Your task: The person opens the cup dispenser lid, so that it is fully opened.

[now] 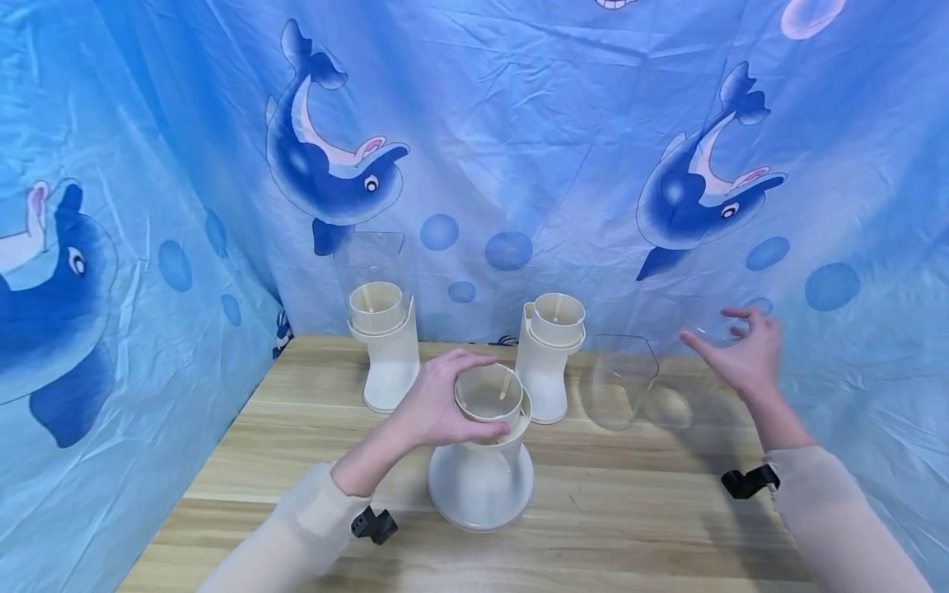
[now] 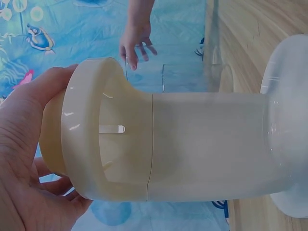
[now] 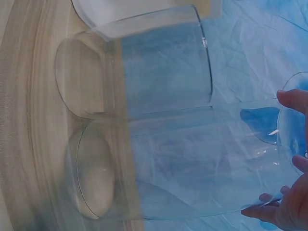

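My left hand (image 1: 445, 403) grips the round cream collar at the top of a white plastic dispenser stand (image 1: 480, 494), which stands upright on a wide round base. In the left wrist view, thumb and fingers spread around that collar (image 2: 79, 127). At the right, my right hand (image 1: 749, 354) holds the upper rim of a clear cylindrical canister (image 3: 207, 163), its thumb and fingers on opposite sides. The canister's lower end is near or on the tabletop; I cannot tell which. Beside it stands a second clear canister (image 3: 163, 67).
Two similar cream dispenser stands, one at left (image 1: 391, 371) and one at centre (image 1: 544, 379), stand near the back edge of the wooden table (image 1: 608, 527). Another clear canister (image 1: 373, 251) shows behind the left one. A blue dolphin-print curtain (image 1: 519, 123) hangs close behind.
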A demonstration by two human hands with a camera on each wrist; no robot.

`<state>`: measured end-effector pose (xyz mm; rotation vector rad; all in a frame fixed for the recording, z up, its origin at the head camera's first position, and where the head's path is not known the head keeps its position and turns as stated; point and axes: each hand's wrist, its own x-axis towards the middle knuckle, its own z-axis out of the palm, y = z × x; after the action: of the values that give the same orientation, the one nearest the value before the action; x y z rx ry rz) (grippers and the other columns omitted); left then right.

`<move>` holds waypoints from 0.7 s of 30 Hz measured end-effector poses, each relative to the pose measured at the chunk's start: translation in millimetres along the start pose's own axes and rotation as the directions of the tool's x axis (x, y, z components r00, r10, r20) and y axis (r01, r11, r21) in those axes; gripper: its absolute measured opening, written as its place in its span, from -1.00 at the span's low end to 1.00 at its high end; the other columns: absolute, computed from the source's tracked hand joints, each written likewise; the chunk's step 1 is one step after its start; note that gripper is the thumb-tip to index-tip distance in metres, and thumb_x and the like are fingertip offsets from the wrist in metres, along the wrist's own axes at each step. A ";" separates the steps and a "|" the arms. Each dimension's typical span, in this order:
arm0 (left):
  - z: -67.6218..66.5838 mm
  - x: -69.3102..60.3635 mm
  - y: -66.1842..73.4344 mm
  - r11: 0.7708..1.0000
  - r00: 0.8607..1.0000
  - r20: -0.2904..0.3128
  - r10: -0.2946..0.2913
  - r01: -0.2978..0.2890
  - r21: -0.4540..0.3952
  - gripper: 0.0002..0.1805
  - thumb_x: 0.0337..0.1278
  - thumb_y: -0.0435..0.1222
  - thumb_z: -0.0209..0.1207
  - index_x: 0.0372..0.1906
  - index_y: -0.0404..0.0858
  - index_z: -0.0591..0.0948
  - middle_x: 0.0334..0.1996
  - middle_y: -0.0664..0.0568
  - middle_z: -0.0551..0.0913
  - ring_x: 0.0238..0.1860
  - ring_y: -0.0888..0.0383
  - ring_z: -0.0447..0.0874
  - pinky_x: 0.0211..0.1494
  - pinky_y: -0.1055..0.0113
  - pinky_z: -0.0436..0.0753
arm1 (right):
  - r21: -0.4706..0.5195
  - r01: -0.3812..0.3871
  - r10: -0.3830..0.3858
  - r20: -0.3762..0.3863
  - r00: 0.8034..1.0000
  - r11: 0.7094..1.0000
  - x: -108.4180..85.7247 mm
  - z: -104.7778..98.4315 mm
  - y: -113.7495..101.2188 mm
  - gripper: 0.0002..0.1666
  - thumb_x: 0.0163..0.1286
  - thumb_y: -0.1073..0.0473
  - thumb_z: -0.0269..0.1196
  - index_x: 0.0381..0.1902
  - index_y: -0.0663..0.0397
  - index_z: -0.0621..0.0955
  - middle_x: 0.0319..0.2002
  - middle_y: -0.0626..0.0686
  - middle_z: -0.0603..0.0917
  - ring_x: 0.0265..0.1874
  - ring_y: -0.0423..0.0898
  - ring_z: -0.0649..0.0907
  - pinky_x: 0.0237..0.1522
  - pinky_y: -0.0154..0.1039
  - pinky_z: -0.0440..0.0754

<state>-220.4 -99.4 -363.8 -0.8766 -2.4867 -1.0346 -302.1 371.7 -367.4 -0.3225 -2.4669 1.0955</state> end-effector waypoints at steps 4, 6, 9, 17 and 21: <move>1.0 5.6 -3.5 1.000 1.000 -0.014 -0.010 0.010 -0.027 -0.09 -0.36 0.04 0.69 0.25 -0.25 0.72 0.11 0.00 0.78 0.16 0.02 0.76 0.24 0.05 0.74 | -0.005 0.012 -0.012 0.016 1.000 1.000 -3.1 4.1 4.3 0.11 0.22 -0.36 0.52 0.48 0.17 0.39 0.57 0.43 0.11 0.43 0.46 0.47 0.22 0.19 0.55; 0.5 9.8 -7.3 0.999 0.999 -0.016 -0.027 0.027 -0.036 -0.10 -0.38 0.02 0.70 0.25 -0.23 0.73 0.09 0.01 0.78 0.15 0.03 0.76 0.24 0.06 0.74 | -0.008 0.032 -0.031 0.015 0.999 0.999 -5.7 6.4 6.5 0.09 0.23 -0.34 0.52 0.46 0.20 0.40 0.56 0.44 0.12 0.41 0.48 0.47 0.25 0.25 0.54; -0.8 18.3 -14.6 0.999 0.999 -0.019 -0.037 0.037 -0.040 -0.09 -0.38 0.01 0.70 0.26 -0.21 0.73 0.06 0.02 0.79 0.12 0.04 0.75 0.22 0.06 0.74 | -0.021 0.075 -0.075 0.001 0.997 0.997 -10.3 7.9 10.3 0.02 0.26 -0.29 0.52 0.42 0.21 0.42 0.52 0.47 0.15 0.36 0.49 0.48 0.20 0.25 0.51; -8.2 48.0 -35.4 0.998 0.998 -0.032 -0.058 0.058 0.009 -0.07 -0.38 0.02 0.67 0.29 -0.22 0.71 0.14 -0.05 0.78 0.20 -0.07 0.72 0.31 -0.04 0.67 | -0.058 0.162 -0.162 -0.003 0.987 0.985 -11.0 8.4 13.0 -0.02 0.27 -0.28 0.52 0.36 0.25 0.44 0.44 0.51 0.21 0.23 0.43 0.46 0.06 0.18 0.47; -12.8 63.5 -43.0 0.995 0.996 -0.028 -0.087 0.088 0.040 -0.07 -0.35 0.02 0.66 0.31 -0.21 0.70 0.21 -0.09 0.75 0.28 -0.13 0.67 0.40 -0.12 0.59 | -0.089 0.178 -0.179 0.000 0.984 0.980 -10.7 7.6 12.9 -0.04 0.27 -0.29 0.51 0.33 0.25 0.45 0.38 0.50 0.25 0.16 0.35 0.42 -0.06 0.04 0.41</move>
<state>-296.1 -105.8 -346.8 -0.7427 -2.5351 -1.0119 -295.6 371.3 -384.6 -0.1278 -2.4868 0.9109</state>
